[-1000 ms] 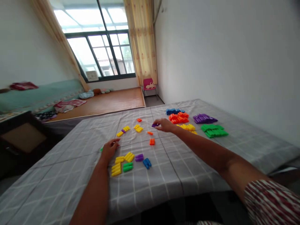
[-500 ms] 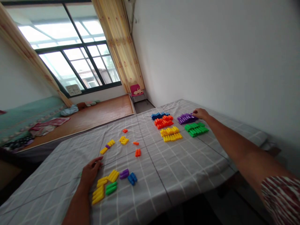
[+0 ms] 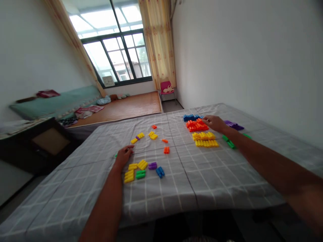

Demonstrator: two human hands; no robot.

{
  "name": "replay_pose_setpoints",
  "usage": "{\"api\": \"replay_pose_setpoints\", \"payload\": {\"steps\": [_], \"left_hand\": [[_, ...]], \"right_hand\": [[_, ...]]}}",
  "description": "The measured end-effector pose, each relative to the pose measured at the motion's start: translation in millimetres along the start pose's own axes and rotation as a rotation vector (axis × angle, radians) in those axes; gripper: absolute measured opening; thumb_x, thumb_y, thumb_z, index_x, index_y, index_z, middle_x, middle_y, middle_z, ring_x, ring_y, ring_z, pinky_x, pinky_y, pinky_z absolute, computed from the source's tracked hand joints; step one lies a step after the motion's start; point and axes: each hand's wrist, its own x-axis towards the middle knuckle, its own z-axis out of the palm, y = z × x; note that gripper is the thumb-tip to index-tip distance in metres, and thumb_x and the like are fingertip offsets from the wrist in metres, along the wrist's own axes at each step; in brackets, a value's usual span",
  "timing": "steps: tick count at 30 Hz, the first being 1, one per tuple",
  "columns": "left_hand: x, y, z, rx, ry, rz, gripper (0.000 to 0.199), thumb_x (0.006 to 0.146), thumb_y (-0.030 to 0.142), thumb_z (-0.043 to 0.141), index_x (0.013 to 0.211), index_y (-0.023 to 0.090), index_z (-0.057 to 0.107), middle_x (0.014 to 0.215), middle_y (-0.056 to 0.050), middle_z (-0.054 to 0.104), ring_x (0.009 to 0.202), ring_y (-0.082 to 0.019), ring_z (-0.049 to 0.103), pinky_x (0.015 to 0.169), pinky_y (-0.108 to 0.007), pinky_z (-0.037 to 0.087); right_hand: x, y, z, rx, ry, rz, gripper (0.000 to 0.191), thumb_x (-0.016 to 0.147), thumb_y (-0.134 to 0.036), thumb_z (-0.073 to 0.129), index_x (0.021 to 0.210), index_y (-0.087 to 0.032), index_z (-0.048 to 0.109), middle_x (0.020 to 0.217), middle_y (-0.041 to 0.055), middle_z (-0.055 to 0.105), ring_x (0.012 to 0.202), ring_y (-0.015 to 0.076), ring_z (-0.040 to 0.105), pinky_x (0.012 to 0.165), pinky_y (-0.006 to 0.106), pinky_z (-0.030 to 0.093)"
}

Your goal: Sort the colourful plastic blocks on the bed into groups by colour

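My right hand [image 3: 213, 123] reaches across the table, its fingers pressed together at the right end of a pile of orange tube-like plastic pieces [image 3: 195, 126]. Whatever is between its fingertips is too small to make out. Behind that pile lie blue pieces [image 3: 192, 117]; in front are two rows of yellow pieces [image 3: 206, 143]. My right arm partly covers green pieces [image 3: 229, 141] and purple pieces [image 3: 234, 125]. My left hand [image 3: 123, 156] rests on the cloth with fingers loosely stretched, near a short yellow and purple row [image 3: 137, 138]. A green piece [image 3: 116, 155] peeks out beside it.
Loose yellow [image 3: 142, 164], green [image 3: 140, 174], purple [image 3: 152, 165] and blue pieces [image 3: 160, 172] lie near my left forearm. Orange pieces [image 3: 166, 150] sit mid-table. A grey checked cloth [image 3: 176, 188] covers the table. A wall [image 3: 252, 60] stands at the right.
My right hand has moved from the purple pile leftward to the orange pile. The view has turned left, so everything sits farther right. My left hand stays in about the same place on the table.
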Motion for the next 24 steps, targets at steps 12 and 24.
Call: {"api": "replay_pose_setpoints", "payload": {"steps": [12,24], "left_hand": [[1,-11,10.0,-0.01,0.02,-0.03,0.033,0.082,0.019,0.049,0.108,0.014,0.068,0.066,-0.001,0.068,0.056,-0.01,0.059,0.059,-0.019,0.046],[2,-14,12.0,0.048,-0.035,0.044,0.033,0.081,0.012,0.049,0.106,0.015,0.07,0.074,-0.002,0.07,0.06,-0.01,0.061,0.066,-0.02,0.048]], "right_hand": [[62,-274,149,0.186,-0.323,-0.509,0.031,0.084,-0.017,0.058,0.115,-0.017,0.065,0.113,0.0099,0.068,0.094,0.0186,0.064,0.086,0.03,0.047],[92,-355,177,-0.201,-0.478,-0.522,0.031,0.088,-0.029,0.055,0.115,-0.018,0.064,0.119,0.014,0.064,0.105,0.024,0.061,0.085,0.03,0.044]]}}
